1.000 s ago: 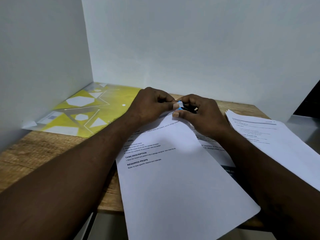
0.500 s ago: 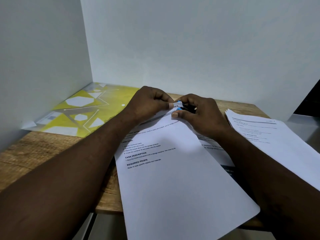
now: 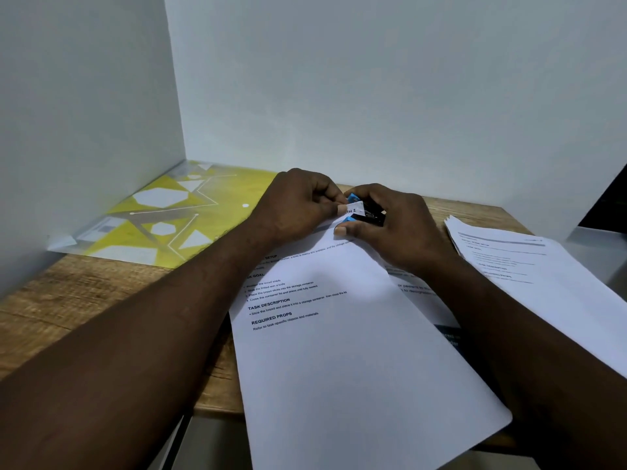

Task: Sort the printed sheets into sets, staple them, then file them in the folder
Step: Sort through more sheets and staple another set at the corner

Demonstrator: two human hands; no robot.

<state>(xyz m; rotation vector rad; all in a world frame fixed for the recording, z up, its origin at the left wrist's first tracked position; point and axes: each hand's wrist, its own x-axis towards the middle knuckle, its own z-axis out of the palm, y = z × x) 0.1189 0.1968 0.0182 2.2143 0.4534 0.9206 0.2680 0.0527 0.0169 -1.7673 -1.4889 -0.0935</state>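
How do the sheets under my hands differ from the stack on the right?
The sheets under the hands have a corner pinched by the left hand inside the stapler the right hand grips; the right stack lies untouched. Those sheets overhang the near edge of the table; the right stack shows fanned edges. Both are white printed pages.

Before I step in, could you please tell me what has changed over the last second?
Very little. The top sheet's corner now shows slightly further between the jaws of the blue stapler, pinched by the left hand; the right hand keeps its grip on the stapler. Nothing was let go. The yellow folder and the right-hand stack of sheets stayed put.
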